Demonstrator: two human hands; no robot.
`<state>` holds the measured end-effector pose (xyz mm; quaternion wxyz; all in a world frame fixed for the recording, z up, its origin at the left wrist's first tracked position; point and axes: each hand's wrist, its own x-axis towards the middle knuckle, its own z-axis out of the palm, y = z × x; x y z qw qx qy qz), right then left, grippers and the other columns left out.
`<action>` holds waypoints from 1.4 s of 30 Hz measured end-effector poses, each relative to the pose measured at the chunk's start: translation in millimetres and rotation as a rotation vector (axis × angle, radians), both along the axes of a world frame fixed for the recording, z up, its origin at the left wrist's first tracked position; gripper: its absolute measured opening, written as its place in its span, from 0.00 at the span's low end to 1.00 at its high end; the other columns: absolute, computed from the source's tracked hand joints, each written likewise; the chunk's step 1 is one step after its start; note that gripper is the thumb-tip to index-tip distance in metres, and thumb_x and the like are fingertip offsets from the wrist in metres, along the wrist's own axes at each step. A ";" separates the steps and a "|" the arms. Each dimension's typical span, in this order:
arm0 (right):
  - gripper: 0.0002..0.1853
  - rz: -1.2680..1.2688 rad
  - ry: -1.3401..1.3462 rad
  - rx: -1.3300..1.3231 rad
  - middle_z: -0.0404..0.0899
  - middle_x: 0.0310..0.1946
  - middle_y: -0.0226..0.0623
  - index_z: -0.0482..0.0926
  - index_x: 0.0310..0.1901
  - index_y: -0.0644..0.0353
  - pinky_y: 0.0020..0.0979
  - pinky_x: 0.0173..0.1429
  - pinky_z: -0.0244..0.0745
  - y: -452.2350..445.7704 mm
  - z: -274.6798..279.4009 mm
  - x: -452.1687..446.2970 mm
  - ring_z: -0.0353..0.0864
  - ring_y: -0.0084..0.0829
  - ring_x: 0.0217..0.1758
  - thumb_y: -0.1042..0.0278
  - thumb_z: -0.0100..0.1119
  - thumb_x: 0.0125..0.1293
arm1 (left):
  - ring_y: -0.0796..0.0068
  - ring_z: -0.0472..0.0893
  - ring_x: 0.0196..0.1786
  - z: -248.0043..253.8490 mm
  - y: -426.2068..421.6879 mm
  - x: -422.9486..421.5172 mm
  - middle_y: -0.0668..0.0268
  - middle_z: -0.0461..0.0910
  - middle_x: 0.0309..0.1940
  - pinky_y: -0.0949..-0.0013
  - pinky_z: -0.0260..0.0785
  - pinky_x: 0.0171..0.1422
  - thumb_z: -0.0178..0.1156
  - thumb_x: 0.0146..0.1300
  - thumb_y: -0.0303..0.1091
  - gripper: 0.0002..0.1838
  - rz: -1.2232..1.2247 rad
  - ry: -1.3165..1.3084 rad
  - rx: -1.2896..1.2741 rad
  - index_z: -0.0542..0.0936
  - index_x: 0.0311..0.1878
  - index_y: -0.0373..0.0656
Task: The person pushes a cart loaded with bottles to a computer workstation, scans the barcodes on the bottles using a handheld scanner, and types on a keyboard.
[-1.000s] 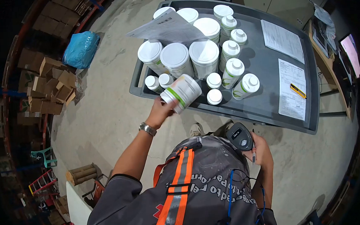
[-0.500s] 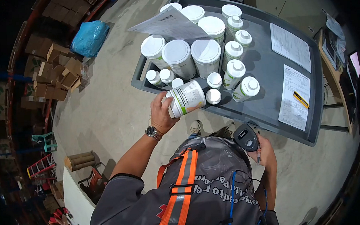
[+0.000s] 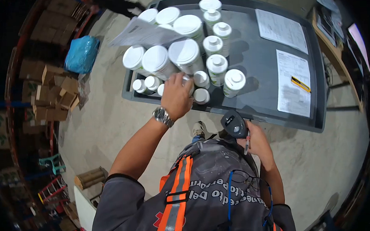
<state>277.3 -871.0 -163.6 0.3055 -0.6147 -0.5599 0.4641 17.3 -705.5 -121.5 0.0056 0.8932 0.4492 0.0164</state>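
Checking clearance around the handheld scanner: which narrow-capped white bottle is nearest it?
The frontmost narrow-capped bottle, closest to the tray's front edge and just beyond the handheld scanner; the others stand farther back.

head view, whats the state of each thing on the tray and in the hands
large tubs: lidded, upright
slim bottles: capped
small bottles: capped
loose sheet: slanting over the tubs
papers: lying flat
yellow cutter: lying on paper, blade unclear
left hand: fingers curled among containers, grip hidden
right hand: closed, holding scanner
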 end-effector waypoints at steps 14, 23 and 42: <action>0.23 -0.050 0.172 -0.020 0.79 0.25 0.48 0.76 0.44 0.68 0.40 0.38 0.75 2.2 -19.4 3.0 0.81 0.49 0.29 0.70 0.70 0.44 | 0.59 0.75 0.45 15.3 3.2 25.1 0.62 0.77 0.35 0.57 0.65 0.51 0.69 0.53 0.47 0.24 -0.122 0.048 -0.057 0.78 0.48 0.43; 0.26 -0.005 0.228 -0.063 0.83 0.37 0.51 0.77 0.48 0.66 0.37 0.48 0.76 21.1 -10.5 29.0 0.83 0.50 0.40 0.70 0.66 0.42 | 0.59 0.74 0.44 8.3 -1.7 17.6 0.61 0.78 0.36 0.57 0.64 0.50 0.66 0.54 0.50 0.22 -0.081 -0.013 -0.066 0.78 0.44 0.43; 0.26 0.043 0.250 -0.063 0.83 0.34 0.47 0.79 0.48 0.63 0.34 0.48 0.75 30.4 -10.2 38.9 0.83 0.42 0.36 0.70 0.62 0.42 | 0.59 0.75 0.46 14.9 4.7 28.6 0.61 0.77 0.38 0.58 0.66 0.51 0.67 0.53 0.45 0.22 -0.163 -0.006 -0.039 0.79 0.48 0.43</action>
